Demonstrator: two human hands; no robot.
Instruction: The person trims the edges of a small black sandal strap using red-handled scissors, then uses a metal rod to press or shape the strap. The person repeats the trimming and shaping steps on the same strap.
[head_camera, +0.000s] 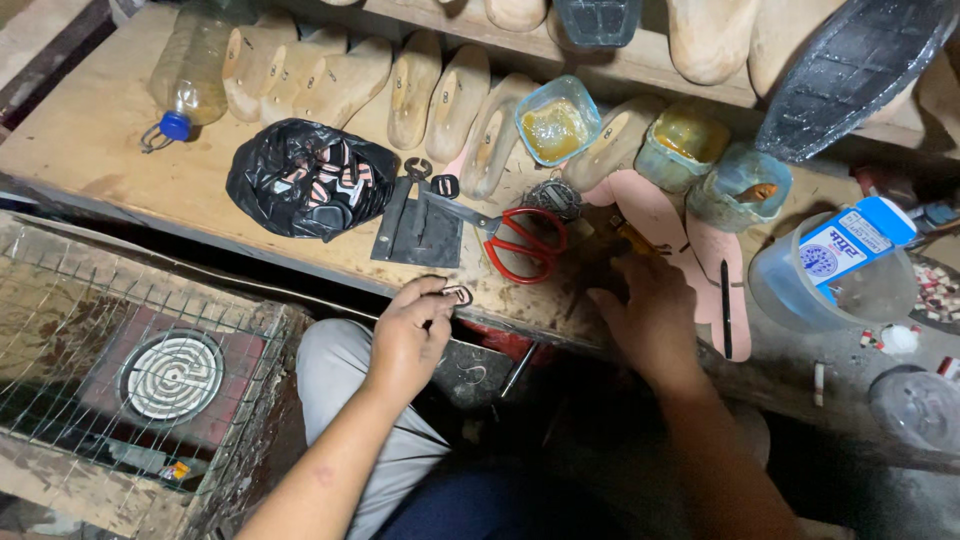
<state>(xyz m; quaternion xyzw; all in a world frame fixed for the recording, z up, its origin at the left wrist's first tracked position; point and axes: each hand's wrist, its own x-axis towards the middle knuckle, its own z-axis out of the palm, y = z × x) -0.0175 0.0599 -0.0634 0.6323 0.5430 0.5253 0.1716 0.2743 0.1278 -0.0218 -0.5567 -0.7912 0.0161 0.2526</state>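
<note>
- Head view: the left hand (408, 335) pinches a small dark strap piece (455, 294) between thumb and fingertips, holding it just at the near edge of the wooden bench (90, 140)
- The strap piece looks thin, light and bendable, with a pale outline along its edge; a pinch on its flat end, as it is held here, seems the sound way to take it, since squeezing across the middle would likely fold it
- The right hand (650, 320) rests on the bench with fingers curled over a dark patch of the top; whether it grips anything I cannot tell, as the fingertips lie in shadow
- Just beyond the right hand lie pink insole cut-outs (650, 215), and red-handled scissors (525, 245) lie between the two hands, farther back
- A dark metal plate (420, 228) sits beside the scissors, with a black plastic bag (305, 178) of similar strap pieces to its left
- Along the back stand wooden shoe lasts (440, 95) and open tubs of yellowish glue (555, 125)
- Below the bench at left, a wire cage (60, 300) covers a coil heater (170, 375)
</note>
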